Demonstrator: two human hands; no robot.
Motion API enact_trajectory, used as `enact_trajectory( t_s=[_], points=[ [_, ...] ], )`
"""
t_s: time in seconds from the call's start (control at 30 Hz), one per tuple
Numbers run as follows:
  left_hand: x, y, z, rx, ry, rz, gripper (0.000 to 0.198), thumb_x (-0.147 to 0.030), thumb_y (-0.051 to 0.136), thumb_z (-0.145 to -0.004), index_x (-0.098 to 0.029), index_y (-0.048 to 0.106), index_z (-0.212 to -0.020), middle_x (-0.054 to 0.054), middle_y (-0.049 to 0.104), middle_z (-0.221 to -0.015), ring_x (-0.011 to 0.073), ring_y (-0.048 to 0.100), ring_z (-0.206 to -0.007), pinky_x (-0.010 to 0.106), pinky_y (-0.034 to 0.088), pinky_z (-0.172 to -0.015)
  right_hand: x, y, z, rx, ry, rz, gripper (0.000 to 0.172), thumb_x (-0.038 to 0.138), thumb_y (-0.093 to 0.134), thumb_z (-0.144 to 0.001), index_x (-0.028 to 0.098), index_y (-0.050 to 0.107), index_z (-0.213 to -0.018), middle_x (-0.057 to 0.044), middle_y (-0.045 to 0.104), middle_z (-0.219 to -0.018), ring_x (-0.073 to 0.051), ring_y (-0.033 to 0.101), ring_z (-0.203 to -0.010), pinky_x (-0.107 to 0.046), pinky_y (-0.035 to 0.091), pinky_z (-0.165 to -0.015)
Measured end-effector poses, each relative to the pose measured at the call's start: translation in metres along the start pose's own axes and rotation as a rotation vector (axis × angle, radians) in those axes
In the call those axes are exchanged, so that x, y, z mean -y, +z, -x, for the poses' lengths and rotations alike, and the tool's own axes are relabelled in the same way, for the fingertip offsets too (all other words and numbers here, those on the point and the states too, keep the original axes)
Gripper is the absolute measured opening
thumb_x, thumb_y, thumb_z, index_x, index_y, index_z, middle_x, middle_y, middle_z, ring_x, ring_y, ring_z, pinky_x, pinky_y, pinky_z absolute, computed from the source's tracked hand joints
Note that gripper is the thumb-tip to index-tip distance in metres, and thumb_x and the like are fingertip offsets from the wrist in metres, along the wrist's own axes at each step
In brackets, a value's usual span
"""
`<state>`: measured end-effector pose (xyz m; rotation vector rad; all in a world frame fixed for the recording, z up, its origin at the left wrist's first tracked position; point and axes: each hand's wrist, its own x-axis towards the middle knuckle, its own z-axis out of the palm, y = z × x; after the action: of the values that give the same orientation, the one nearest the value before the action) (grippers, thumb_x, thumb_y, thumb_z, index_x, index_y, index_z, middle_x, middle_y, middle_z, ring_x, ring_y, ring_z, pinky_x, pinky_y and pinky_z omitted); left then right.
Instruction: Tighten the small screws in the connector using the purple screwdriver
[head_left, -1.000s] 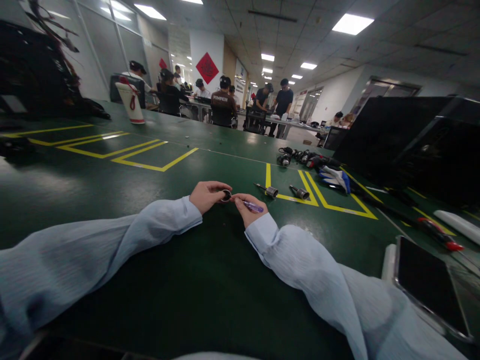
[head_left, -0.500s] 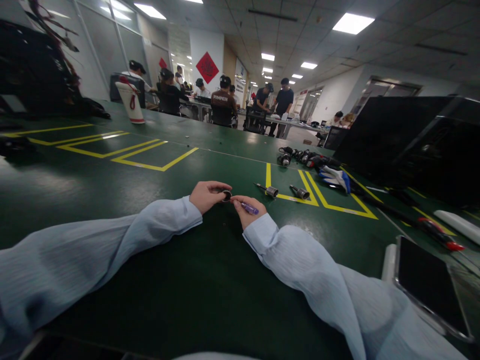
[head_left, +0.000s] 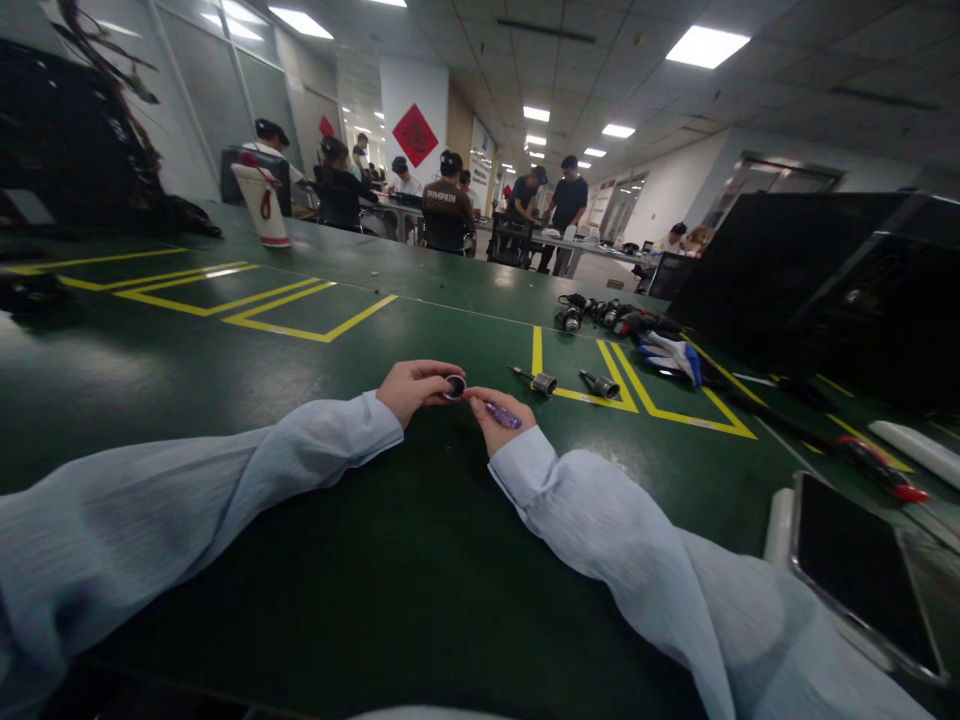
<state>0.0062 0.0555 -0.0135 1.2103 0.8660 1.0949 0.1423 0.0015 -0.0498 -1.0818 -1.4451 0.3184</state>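
My left hand (head_left: 412,391) is closed round a small hole saw cup (head_left: 455,386), whose round dark opening faces me. In my right hand (head_left: 496,420) is a small screwdriver with a purple handle (head_left: 504,415), pinched between thumb and fingers. Its tip end points towards the cup's rim; I cannot tell whether they touch. Just right of my hands, a hole saw (head_left: 544,383) lies on its side with its thin shank pointing away, and a second hole saw (head_left: 601,385) lies beside it. A tiny ring-like bit (head_left: 448,449) rests on the table below my hands.
The green table (head_left: 337,600) carries yellow tape outlines. Tools with cables (head_left: 592,312) and a blue-white glove (head_left: 670,357) lie at the back right. A phone (head_left: 862,570) and a red-black screwdriver (head_left: 881,468) are at the right. A paper cup (head_left: 262,205) stands back left; people work beyond.
My left hand has turned the cup so its opening shows more fully towards me. The screwdriver and my right hand have shifted very slightly to the right.
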Motion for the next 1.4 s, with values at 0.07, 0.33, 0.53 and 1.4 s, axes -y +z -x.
enact_trajectory(
  t_s=[0.07,0.33,0.53,1.4],
  points=[
    [0.0,-0.001,0.0,0.003,-0.003,0.006,0.026,-0.011,0.068,-0.046,-0.01,0.069,-0.072,0.005,0.07,-0.069,0.017,0.065,-0.063,0.029,0.056,-0.063,-0.004,0.002,0.0,-0.011,0.035,-0.042,0.026,0.034,0.053,-0.077,0.016,0.07,-0.083,-0.009,0.071,-0.08,-0.02,0.064,-0.075,-0.032,0.05,-0.072],
    [0.002,0.0,0.001,0.0,0.039,-0.049,0.028,-0.014,0.072,-0.046,-0.01,0.068,-0.073,0.003,0.069,-0.067,0.0145,0.064,-0.06,0.027,0.055,-0.061,-0.005,0.004,0.0,-0.004,0.061,-0.07,0.025,0.034,0.054,-0.076,0.017,0.07,-0.083,-0.008,0.07,-0.081,-0.019,0.064,-0.077,-0.032,0.05,-0.074],
    [0.004,0.0,0.001,-0.031,0.089,-0.156,0.026,-0.018,0.072,-0.049,-0.011,0.067,-0.073,0.001,0.067,-0.063,0.0132,0.063,-0.057,0.029,0.055,-0.062,0.006,-0.002,0.0,0.055,0.024,0.019,0.021,0.03,0.053,-0.077,0.02,0.07,-0.082,-0.006,0.071,-0.082,-0.018,0.063,-0.077,-0.031,0.049,-0.075],
    [0.002,-0.001,0.0,-0.029,0.052,-0.091,0.028,-0.015,0.07,-0.049,-0.01,0.063,-0.075,0.003,0.066,-0.064,0.0182,0.065,-0.066,0.032,0.054,-0.064,0.019,-0.005,0.001,0.265,0.373,-0.27,0.039,0.047,0.05,-0.076,0.017,0.053,-0.05,0.004,0.049,-0.036,-0.008,0.045,-0.033,-0.021,0.037,-0.04]
  ],
)
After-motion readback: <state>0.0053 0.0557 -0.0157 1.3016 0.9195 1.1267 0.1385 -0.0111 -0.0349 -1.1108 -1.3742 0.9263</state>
